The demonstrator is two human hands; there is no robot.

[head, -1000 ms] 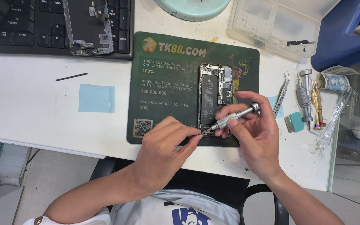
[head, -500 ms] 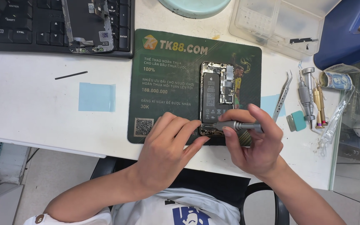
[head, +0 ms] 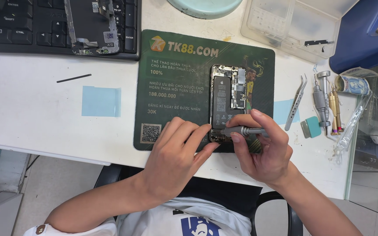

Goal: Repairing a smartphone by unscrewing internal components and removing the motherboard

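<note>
My left hand (head: 176, 153) rests curled on the green mat (head: 171, 65), fingertips bracing the lower edge of the opened phone (head: 227, 102), holding nothing. My right hand (head: 263, 153) pinches a grey screwdriver (head: 241, 130), its tip at the phone's bottom end. I would keep the driver vertical with light pressure. Tweezers (head: 296, 101) and spare drivers (head: 324, 102) lie beyond.
</note>
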